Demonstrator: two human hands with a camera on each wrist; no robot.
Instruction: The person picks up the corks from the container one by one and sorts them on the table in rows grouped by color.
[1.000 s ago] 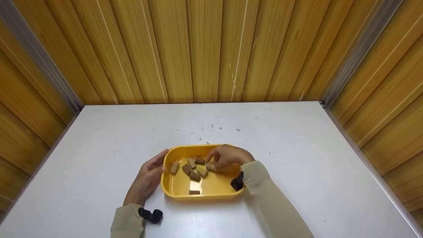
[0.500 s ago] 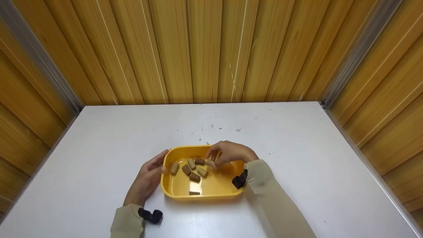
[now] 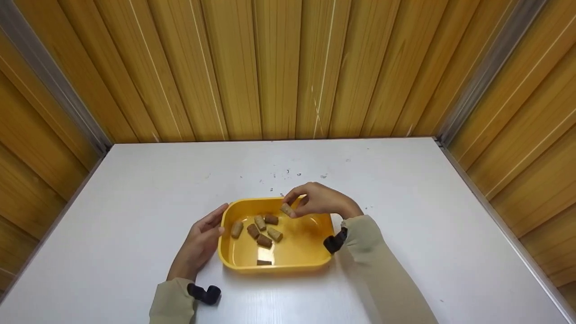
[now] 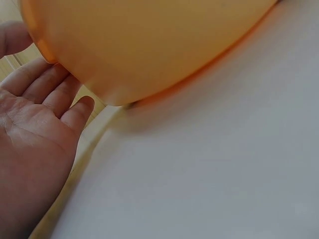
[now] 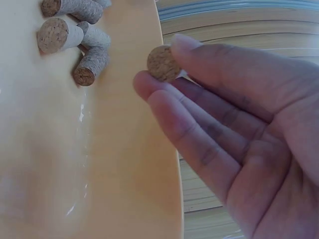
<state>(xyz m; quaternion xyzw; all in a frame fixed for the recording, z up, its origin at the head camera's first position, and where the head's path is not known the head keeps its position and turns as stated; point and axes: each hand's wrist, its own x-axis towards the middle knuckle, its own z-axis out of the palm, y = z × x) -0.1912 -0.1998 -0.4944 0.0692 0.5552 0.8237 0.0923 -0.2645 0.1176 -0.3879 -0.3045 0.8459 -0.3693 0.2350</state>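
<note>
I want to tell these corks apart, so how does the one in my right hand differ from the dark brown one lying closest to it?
The held cork is light tan, while the brown cork is clearly darker. The held cork is pinched in your right hand, raised; the brown cork lies on the yellow tray's floor. Both are short and stubby.

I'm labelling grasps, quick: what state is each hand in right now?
Left hand: open, at the side of the yellow tray.
Right hand: closed, pinching a cork.
</note>
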